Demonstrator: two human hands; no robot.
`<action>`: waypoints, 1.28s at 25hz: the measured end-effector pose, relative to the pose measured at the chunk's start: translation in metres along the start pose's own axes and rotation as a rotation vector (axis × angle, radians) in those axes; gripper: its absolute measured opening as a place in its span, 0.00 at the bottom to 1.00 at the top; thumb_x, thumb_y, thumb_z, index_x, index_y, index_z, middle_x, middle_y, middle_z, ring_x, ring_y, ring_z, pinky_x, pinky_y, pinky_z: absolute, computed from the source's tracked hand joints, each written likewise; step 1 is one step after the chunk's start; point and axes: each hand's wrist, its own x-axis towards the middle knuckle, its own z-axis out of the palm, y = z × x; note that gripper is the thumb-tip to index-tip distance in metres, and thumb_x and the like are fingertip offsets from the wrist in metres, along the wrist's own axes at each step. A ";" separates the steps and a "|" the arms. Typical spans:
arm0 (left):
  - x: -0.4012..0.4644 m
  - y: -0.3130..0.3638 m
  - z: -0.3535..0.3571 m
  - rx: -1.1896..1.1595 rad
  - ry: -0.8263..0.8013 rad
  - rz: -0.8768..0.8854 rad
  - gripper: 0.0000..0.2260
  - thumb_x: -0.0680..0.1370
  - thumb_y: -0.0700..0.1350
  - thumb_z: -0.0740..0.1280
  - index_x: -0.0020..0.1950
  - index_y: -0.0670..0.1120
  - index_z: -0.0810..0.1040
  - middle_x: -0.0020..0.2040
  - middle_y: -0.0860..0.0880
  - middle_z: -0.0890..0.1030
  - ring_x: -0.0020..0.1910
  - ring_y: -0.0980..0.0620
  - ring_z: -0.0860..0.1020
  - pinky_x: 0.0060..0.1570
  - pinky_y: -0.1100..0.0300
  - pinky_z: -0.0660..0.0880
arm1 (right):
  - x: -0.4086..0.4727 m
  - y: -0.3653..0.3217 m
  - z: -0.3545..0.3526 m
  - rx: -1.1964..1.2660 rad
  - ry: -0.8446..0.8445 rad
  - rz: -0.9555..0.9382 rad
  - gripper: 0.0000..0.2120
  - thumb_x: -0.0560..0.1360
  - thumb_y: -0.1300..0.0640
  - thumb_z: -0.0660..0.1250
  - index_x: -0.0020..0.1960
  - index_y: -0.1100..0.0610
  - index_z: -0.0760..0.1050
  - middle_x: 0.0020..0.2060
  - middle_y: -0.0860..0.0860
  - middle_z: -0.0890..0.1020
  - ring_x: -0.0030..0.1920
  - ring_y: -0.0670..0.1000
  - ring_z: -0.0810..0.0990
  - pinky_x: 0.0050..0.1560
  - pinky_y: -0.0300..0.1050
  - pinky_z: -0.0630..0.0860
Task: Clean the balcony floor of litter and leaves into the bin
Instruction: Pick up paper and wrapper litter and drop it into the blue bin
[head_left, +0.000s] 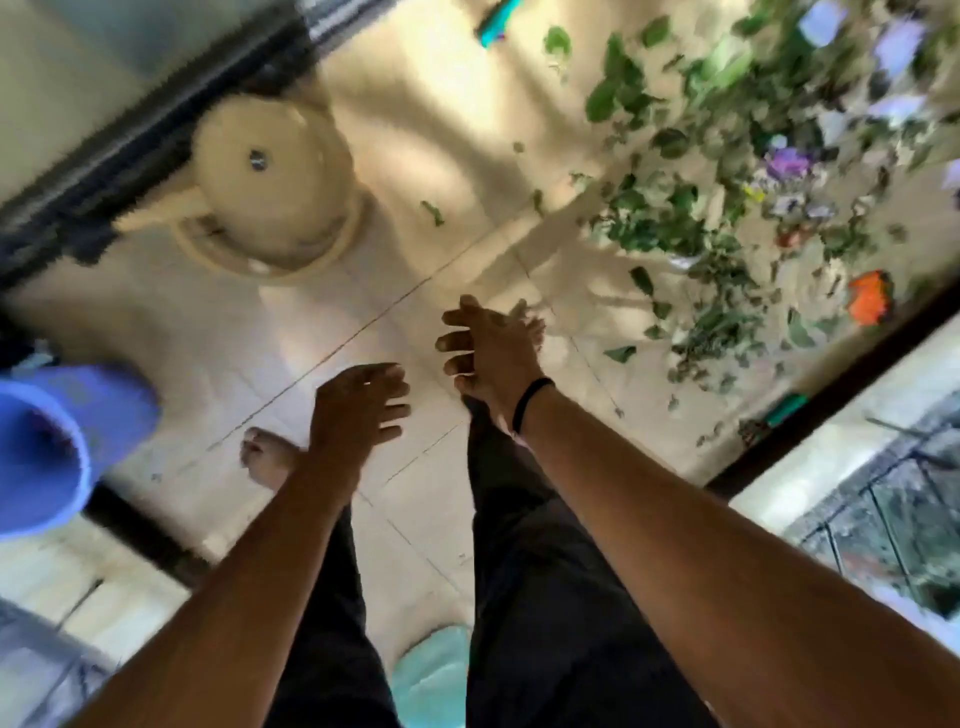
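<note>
Green leaves (670, 218) lie scattered over the beige tiled floor (322, 364) at the upper right, mixed with purple and white paper scraps (784, 163) and an orange piece of litter (870, 299). A blue bin (47, 447) stands at the left edge, its mouth facing me. My left hand (358, 410) hangs over the floor with fingers spread and nothing in it. My right hand (488, 348), with a black band on the wrist, is held out above my foot, fingers apart and empty. Both hands are well short of the leaf pile.
A cream lidded pot (270, 187) sits on the floor at the upper left beside a dark door frame (104, 171). A teal object (496, 18) lies at the top, another teal item (787, 405) by the dark railing base (831, 395) on the right. A light blue mat (431, 675) is under my legs.
</note>
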 end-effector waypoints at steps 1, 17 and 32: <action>0.000 0.013 0.039 0.014 -0.039 -0.007 0.06 0.82 0.43 0.66 0.55 0.43 0.80 0.49 0.44 0.84 0.43 0.47 0.84 0.39 0.56 0.79 | 0.002 -0.023 -0.038 0.035 0.043 -0.043 0.12 0.83 0.51 0.62 0.54 0.58 0.79 0.34 0.53 0.79 0.25 0.48 0.72 0.25 0.36 0.65; 0.010 0.130 0.481 0.886 -0.256 0.368 0.06 0.74 0.38 0.72 0.44 0.49 0.85 0.32 0.51 0.84 0.34 0.48 0.83 0.39 0.53 0.79 | -0.035 -0.144 -0.489 0.720 0.459 -0.158 0.09 0.79 0.55 0.68 0.53 0.60 0.81 0.38 0.52 0.84 0.36 0.50 0.80 0.35 0.41 0.75; 0.404 -0.074 0.691 1.394 0.141 0.473 0.16 0.73 0.49 0.73 0.55 0.39 0.83 0.53 0.42 0.85 0.53 0.44 0.83 0.55 0.51 0.81 | 0.195 -0.011 -0.636 0.714 0.277 -0.166 0.09 0.78 0.52 0.68 0.49 0.57 0.82 0.43 0.53 0.86 0.41 0.51 0.83 0.41 0.45 0.76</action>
